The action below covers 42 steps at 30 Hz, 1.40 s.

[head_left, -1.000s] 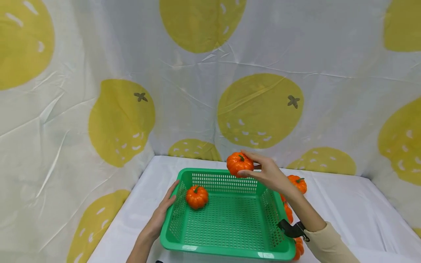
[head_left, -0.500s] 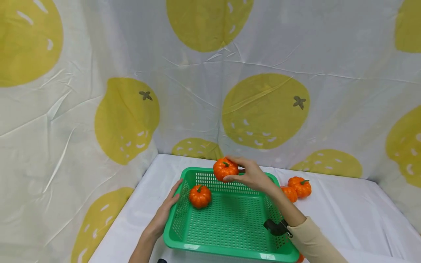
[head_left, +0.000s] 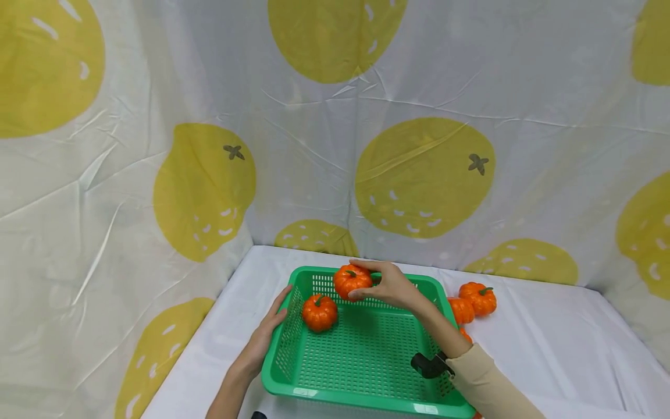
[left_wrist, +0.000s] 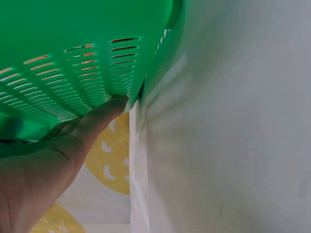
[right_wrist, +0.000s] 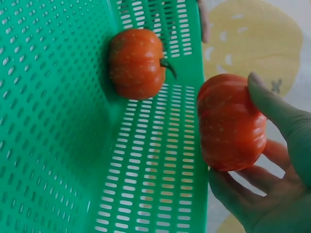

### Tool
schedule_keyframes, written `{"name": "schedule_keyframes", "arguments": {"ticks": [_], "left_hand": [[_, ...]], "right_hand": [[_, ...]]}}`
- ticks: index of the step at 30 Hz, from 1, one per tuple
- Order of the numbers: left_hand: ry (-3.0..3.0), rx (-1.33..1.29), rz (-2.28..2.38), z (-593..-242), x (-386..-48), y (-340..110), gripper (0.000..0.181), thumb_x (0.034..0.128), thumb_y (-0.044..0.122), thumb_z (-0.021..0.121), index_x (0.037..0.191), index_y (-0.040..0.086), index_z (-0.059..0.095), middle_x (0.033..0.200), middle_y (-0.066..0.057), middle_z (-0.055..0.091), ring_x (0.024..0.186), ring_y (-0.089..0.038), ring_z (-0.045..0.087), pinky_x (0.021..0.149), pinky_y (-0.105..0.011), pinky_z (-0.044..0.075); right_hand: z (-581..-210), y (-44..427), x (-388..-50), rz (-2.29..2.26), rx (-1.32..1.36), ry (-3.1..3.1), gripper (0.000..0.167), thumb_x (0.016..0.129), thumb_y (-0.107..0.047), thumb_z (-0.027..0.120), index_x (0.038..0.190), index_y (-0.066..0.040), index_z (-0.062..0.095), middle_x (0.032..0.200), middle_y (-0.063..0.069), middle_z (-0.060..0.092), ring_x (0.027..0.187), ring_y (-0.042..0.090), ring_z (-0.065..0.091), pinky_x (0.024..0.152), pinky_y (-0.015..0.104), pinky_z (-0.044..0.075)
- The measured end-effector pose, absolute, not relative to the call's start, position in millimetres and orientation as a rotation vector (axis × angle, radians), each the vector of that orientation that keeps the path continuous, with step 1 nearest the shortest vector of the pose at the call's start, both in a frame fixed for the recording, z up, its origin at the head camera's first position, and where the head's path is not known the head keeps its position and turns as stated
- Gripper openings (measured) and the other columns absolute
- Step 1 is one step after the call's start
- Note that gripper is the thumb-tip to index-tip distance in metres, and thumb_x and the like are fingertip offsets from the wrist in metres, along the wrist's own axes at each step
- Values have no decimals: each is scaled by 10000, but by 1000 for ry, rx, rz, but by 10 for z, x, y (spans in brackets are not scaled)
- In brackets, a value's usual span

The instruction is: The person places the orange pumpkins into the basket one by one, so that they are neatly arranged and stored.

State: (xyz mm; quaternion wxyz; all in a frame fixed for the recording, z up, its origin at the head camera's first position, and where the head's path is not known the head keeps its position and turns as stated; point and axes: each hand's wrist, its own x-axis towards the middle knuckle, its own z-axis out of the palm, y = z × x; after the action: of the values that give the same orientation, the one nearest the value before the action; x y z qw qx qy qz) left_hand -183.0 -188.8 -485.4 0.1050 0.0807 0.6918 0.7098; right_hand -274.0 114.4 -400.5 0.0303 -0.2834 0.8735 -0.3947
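In the head view my right hand holds a small orange pumpkin between thumb and fingers, over the back part of a green plastic basket. The right wrist view shows that pumpkin at the level of the basket's rim. A second pumpkin with a green stem sits inside, at the back left corner. My left hand lies along the basket's left side. From the left wrist, its thumb is seen straight against the slotted outer wall; the other fingers are mostly hidden.
Right of the basket, several more pumpkins lie on the white cloth, including one at the back and one beside it; others are partly hidden by the basket and right arm. A lemon-print curtain surrounds the table.
My right hand has moved left and down with its pumpkin, from the basket's back right toward its back middle. The left hand stays at the basket's side. The view has shifted slightly.
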Motion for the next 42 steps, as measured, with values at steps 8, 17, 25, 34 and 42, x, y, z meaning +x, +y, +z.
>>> {"name": "schedule_keyframes", "arguments": {"ticks": [8,17,25,34,42], "left_hand": [[2056,230,2094,-4853,-1831,-1886,531,1134,421,244,1654,398,138,1761,-49,34,1594,-394,93,1184,-607,234],[2038,235,2098,-4852,-1832,-1880,528,1137,416,234,1655,395,131,1760,-45,28,1595,-382,93,1189,-593,223],[2037,240,2099,-4834,-1822,-1877,533,1138,414,235,1658,385,122,1761,-42,12,1599,-372,59,1203,-619,171],[2038,237,2102,-4836,-1818,-1884,534,1137,413,237,1658,386,124,1762,-42,12,1602,-369,49,1206,-623,156],[2030,237,2104,-4832,-1816,-1880,532,1137,421,244,1656,392,129,1762,-35,18,1595,-353,65,1202,-595,173]], "right_hand": [[-4077,1170,-2705,-1141,-863,2658,742,802,-361,902,1439,-102,624,1298,140,718,1107,251,657,813,302,541],[-4230,1172,-2698,-1090,-833,2563,731,801,-256,909,1433,-40,613,1400,190,656,1236,345,628,862,294,543],[-4331,1142,-2689,-1035,-824,2546,696,781,-205,917,1389,-7,642,1409,182,654,1235,338,627,931,350,550],[-4385,1111,-2628,-957,-815,2557,689,745,-160,936,1358,-1,664,1389,183,664,1251,388,628,992,482,546],[-4357,1151,-2603,-937,-727,2584,673,700,-87,947,1322,-27,699,1354,190,686,1220,353,630,945,411,553]]}}
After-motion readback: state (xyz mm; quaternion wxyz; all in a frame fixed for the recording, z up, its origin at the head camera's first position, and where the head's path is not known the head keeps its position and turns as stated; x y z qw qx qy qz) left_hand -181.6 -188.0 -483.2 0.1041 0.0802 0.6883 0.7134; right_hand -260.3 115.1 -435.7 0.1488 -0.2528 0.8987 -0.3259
